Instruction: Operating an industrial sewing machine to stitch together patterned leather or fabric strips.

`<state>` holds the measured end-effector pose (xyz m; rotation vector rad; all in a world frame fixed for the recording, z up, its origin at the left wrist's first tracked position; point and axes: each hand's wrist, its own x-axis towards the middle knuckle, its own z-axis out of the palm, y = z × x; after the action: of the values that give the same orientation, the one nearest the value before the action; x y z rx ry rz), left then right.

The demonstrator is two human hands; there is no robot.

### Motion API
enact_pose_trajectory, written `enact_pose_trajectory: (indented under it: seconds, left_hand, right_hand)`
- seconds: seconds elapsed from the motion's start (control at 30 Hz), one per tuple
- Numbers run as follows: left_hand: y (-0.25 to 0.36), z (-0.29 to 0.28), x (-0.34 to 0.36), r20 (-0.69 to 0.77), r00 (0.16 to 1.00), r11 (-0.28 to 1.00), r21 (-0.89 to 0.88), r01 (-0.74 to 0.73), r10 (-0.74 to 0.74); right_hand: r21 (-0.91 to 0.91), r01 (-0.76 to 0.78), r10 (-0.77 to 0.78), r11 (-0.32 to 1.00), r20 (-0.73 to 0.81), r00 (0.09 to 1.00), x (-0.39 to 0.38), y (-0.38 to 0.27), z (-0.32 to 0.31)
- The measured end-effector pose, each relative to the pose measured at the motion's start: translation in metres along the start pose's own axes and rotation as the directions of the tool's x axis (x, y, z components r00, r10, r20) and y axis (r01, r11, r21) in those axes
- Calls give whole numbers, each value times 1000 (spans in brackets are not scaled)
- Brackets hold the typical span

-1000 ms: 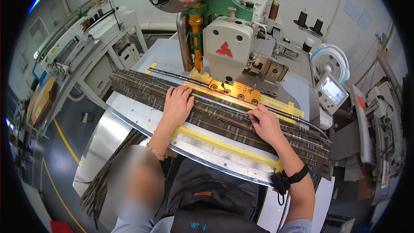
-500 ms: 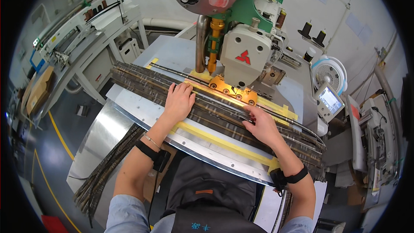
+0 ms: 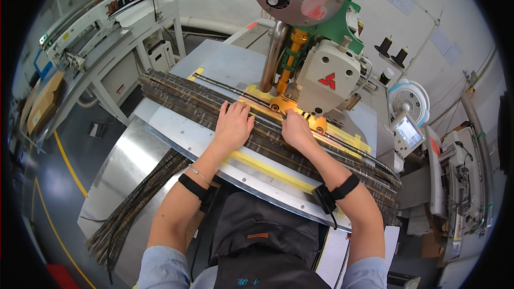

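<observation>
My left hand (image 3: 231, 127) rests with fingers apart on long dark patterned strips (image 3: 182, 96), just in front of the orange guide (image 3: 276, 105) under the white head (image 3: 324, 75) of a sewing machine. My right hand (image 3: 297, 128) is closed at that guide's front edge; what its fingertips hold is hidden. Yellow tape (image 3: 273, 176) runs along the white board beneath the strips, on the near side.
A bundle of strips (image 3: 128, 208) lies on the lower left metal shelf. A second machine table (image 3: 115, 69) stands at the left. A control screen (image 3: 407, 131), a white fan (image 3: 404, 99) and more equipment (image 3: 455, 176) are at the right.
My right hand has moved left and up to the orange guide, its fingers more curled. My left hand stays on the strips. The whole view has shifted, the machine appearing further right.
</observation>
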<state>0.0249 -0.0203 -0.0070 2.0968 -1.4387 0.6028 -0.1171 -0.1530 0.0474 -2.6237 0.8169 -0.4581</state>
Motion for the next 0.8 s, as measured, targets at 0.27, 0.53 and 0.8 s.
enact_pose_trajectory:
  seconds: [0.27,0.53,0.8]
  left_hand:
    - [-2,-3,-2,-1,1000,1000,-4,9,-9]
    - [-5,0,-2,-11,1000,1000,26,12,-12]
    - [-7,3,1,-39,999,998,62,-19,22]
  right_hand:
    - [-57,-145,145,988,4,989,16,-7,14]
    - [74,1,10,997,-147,989,-7,-2,17]
    - [165,52,-46,985,-40,998,-52,8,-5]
